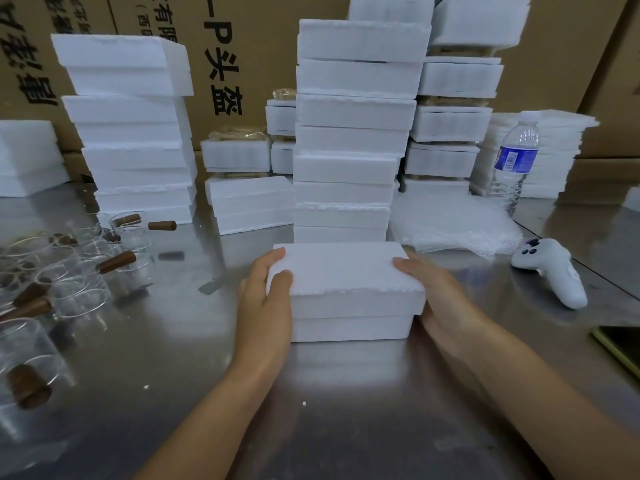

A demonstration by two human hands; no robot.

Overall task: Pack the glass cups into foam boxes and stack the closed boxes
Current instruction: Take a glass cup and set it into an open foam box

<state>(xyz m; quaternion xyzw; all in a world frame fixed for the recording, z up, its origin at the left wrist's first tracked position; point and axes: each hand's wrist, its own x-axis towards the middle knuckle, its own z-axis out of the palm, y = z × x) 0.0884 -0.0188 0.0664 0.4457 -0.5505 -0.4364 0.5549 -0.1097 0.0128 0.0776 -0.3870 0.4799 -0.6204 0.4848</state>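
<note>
A closed white foam box [349, 292] sits on the steel table [311, 410] in front of me, lid on. My left hand [265, 299] grips its left end, thumb over the lid's corner. My right hand [436, 299] holds the right end, fingers along the side. Right behind it rises a tall stack of closed foam boxes [349, 133]. Several glass cups with brown wooden handles [76, 271] stand at the left of the table.
Another foam box stack [128, 126] stands back left, more boxes [249, 202] in the middle and open trays [450, 123] back right. A water bottle [514, 168], bubble wrap [457, 226] and a white controller [550, 271] lie at the right. Cardboard cartons form the back wall.
</note>
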